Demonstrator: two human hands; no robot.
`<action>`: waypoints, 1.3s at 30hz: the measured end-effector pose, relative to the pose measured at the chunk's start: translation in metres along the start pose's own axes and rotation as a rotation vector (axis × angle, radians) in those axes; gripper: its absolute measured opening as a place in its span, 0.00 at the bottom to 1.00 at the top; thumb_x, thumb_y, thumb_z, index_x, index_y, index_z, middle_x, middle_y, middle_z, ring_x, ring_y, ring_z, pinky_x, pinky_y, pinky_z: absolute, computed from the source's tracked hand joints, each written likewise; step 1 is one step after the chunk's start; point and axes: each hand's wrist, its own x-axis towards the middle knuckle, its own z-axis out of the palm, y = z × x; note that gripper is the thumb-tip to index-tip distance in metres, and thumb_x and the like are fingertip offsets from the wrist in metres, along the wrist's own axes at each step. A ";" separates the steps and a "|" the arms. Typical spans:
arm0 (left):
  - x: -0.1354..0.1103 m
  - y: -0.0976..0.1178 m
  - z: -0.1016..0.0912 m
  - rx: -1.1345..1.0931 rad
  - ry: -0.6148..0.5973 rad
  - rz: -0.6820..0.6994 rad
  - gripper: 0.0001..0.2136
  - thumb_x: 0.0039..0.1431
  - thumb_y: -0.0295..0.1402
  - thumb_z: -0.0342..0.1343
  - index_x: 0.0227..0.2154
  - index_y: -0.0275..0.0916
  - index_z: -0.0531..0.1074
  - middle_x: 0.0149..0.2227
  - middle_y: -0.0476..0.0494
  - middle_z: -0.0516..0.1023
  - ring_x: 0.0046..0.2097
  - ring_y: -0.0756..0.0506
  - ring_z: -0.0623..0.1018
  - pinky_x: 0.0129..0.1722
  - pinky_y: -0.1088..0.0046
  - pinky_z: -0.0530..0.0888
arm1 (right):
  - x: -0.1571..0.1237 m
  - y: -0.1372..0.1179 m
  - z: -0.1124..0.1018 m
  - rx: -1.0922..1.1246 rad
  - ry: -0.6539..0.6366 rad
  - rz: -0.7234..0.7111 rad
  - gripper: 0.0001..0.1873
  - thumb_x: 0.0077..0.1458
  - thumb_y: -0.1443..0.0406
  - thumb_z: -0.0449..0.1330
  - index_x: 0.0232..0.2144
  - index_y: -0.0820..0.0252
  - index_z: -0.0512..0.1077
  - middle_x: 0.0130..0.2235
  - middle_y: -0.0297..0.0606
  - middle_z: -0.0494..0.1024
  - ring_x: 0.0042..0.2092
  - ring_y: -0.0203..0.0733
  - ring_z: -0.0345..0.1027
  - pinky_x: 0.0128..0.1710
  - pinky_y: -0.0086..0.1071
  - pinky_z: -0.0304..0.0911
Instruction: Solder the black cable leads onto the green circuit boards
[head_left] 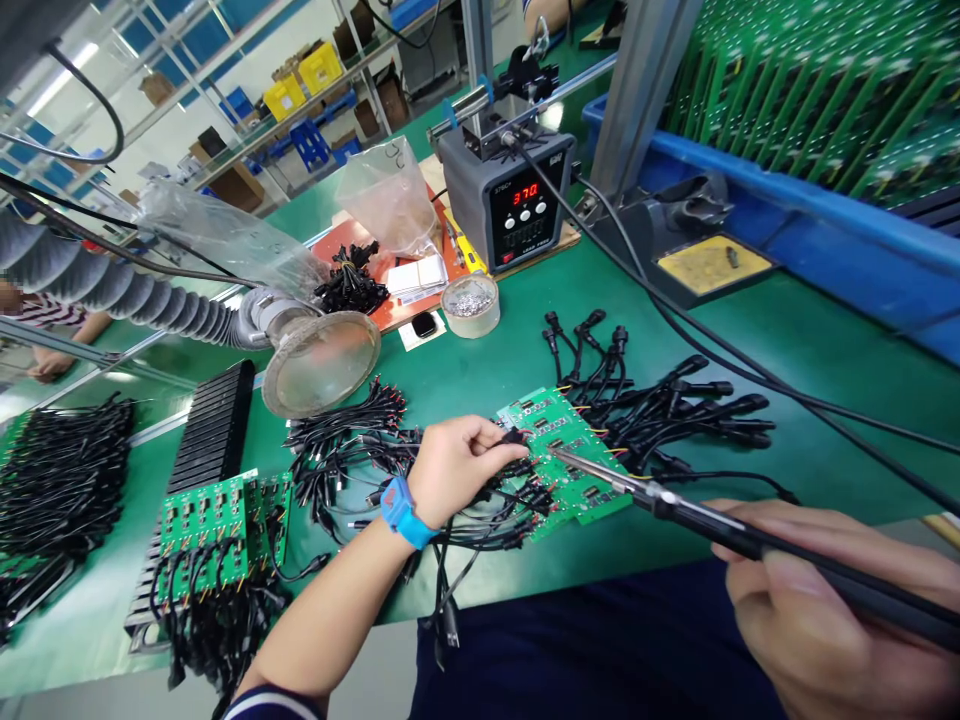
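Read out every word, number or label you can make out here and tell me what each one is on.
"370" in red digits: the display of the soldering station.
"376C+", probably: top left of the station's front, blurred, so uncertain.
Other small markings on the station's front: too blurred to read.
Printing on the green circuit board: too small to read.

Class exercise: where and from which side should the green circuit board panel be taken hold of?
Pinch the green circuit board panel at its bare far corner, reaching from the far side. Black cables crowd its other edges, the left hand covers the near side, and the soldering iron tip comes in from the right.
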 end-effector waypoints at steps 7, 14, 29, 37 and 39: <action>0.007 0.005 -0.002 0.125 -0.075 0.037 0.06 0.52 0.32 0.58 0.26 0.35 0.74 0.26 0.49 0.76 0.28 0.52 0.73 0.29 0.79 0.68 | 0.004 0.004 0.005 0.028 -0.070 -0.164 0.02 0.44 0.68 0.57 0.22 0.57 0.68 0.22 0.35 0.69 0.21 0.41 0.64 0.15 0.35 0.60; 0.007 0.008 -0.004 0.151 -0.091 0.051 0.05 0.51 0.32 0.60 0.26 0.36 0.75 0.27 0.48 0.76 0.28 0.50 0.75 0.31 0.77 0.70 | 0.003 0.005 0.011 0.098 -0.086 -0.136 0.04 0.43 0.69 0.57 0.26 0.57 0.69 0.24 0.35 0.71 0.23 0.43 0.67 0.18 0.36 0.65; 0.006 0.002 -0.001 0.162 -0.040 0.056 0.05 0.51 0.33 0.60 0.26 0.36 0.75 0.25 0.48 0.75 0.26 0.51 0.72 0.26 0.78 0.66 | -0.003 0.012 0.017 0.088 -0.044 -0.131 0.10 0.42 0.70 0.59 0.31 0.58 0.73 0.27 0.36 0.74 0.26 0.43 0.68 0.21 0.37 0.66; 0.006 0.001 0.000 0.174 -0.040 0.068 0.06 0.51 0.33 0.60 0.24 0.36 0.74 0.24 0.48 0.75 0.25 0.52 0.70 0.25 0.78 0.65 | -0.003 0.012 0.017 0.086 -0.043 -0.169 0.11 0.42 0.70 0.59 0.32 0.57 0.73 0.27 0.36 0.74 0.26 0.44 0.68 0.18 0.36 0.65; 0.006 0.001 0.000 0.179 -0.041 0.066 0.06 0.51 0.33 0.60 0.24 0.36 0.74 0.24 0.48 0.74 0.25 0.52 0.70 0.25 0.78 0.65 | -0.004 0.010 0.017 0.067 -0.054 -0.141 0.09 0.41 0.69 0.59 0.30 0.56 0.72 0.26 0.36 0.74 0.25 0.44 0.68 0.18 0.36 0.65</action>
